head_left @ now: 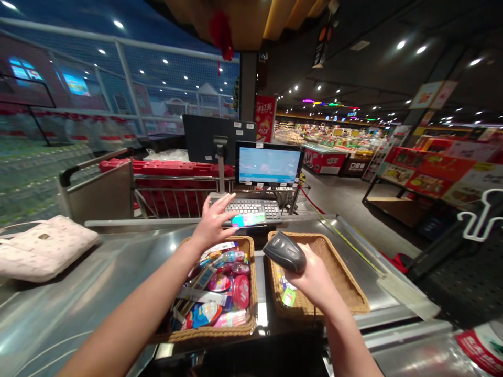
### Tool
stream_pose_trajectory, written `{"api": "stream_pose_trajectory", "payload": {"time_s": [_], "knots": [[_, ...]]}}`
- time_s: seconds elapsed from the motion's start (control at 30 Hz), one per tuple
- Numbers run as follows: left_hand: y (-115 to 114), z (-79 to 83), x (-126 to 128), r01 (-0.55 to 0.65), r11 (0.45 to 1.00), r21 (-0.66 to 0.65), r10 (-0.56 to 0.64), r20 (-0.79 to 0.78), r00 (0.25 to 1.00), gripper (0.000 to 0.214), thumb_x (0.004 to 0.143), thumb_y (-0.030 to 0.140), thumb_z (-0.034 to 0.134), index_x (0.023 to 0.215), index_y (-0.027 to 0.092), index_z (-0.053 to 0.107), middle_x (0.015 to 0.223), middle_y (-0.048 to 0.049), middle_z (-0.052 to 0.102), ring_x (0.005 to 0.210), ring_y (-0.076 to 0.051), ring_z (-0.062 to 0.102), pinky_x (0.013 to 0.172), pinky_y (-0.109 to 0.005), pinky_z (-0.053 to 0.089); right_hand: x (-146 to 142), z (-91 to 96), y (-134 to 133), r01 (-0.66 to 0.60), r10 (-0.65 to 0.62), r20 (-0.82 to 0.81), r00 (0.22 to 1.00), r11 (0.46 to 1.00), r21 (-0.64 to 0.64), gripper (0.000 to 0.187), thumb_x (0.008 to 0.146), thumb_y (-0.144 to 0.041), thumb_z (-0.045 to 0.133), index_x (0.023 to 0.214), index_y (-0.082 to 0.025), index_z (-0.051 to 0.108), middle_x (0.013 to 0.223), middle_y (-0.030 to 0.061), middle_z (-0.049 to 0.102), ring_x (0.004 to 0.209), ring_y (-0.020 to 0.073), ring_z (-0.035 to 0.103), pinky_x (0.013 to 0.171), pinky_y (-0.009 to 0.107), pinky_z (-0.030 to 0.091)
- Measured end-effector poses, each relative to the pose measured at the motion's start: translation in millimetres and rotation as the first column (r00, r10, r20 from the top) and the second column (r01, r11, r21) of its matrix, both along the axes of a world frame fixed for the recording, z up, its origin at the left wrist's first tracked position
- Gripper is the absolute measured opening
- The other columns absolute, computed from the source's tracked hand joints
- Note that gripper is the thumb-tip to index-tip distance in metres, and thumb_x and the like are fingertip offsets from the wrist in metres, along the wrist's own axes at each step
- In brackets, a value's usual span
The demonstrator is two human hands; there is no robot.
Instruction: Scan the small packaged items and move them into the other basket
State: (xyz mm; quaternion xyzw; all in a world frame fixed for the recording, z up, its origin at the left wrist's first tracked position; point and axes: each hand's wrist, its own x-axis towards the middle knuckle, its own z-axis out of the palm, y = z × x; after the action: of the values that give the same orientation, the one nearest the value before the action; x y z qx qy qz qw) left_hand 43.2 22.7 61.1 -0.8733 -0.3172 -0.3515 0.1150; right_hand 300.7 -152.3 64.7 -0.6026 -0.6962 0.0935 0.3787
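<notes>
My left hand (214,222) is raised above the left wicker basket (251,301) and pinches a small flat packet (248,220) with teal and pink print, its other fingers stretched out. My right hand (312,277) grips a black handheld barcode scanner (285,252) over the right wicker basket (353,293), its head aimed toward the packet. The left basket is full of several colourful packaged toothbrushes and small items (220,293). The right basket holds a few small packets (288,296), partly hidden by my right hand.
Both baskets sit on a steel checkout counter (118,272). Behind them stand a keyboard (253,208), a lit till screen (268,165) and a dark monitor back (212,137). A pale handbag (43,248) lies at the left. Red shopping carts (165,183) and store shelves (432,167) lie beyond.
</notes>
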Motion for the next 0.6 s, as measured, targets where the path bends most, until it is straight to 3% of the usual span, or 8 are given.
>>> {"api": "stream_pose_trajectory", "payload": {"time_s": [0.23,0.6], "knots": [[-2,-1.4,-11,-0.008,1.0,0.0,0.008,0.004,1.0,0.027,0.081,0.037,0.063,0.104,0.025,0.069,0.151,-0.0107,0.04,0.137,-0.03,0.04,0.115,-0.06,0.008,-7,-2.0,0,-0.008,0.008,-0.011,1.0,1.0,-0.003,0.021,0.063,-0.014,0.056,0.083,-0.019,0.062,0.088,0.0062,0.066,0.088,0.0253,0.06,0.083,0.04,0.049],[-5,-14.4,-31,-0.025,0.999,-0.022,0.025,-0.002,1.0,0.027,0.081,0.038,0.063,0.103,0.024,0.069,0.151,-0.0118,0.04,0.136,-0.03,0.041,0.115,-0.061,0.008,-20,-3.5,-1,-0.003,0.003,0.014,1.0,1.0,0.012,0.032,0.065,-0.017,0.056,0.095,-0.02,0.065,0.088,0.0048,0.068,0.086,0.025,0.063,0.081,0.038,0.049]]}}
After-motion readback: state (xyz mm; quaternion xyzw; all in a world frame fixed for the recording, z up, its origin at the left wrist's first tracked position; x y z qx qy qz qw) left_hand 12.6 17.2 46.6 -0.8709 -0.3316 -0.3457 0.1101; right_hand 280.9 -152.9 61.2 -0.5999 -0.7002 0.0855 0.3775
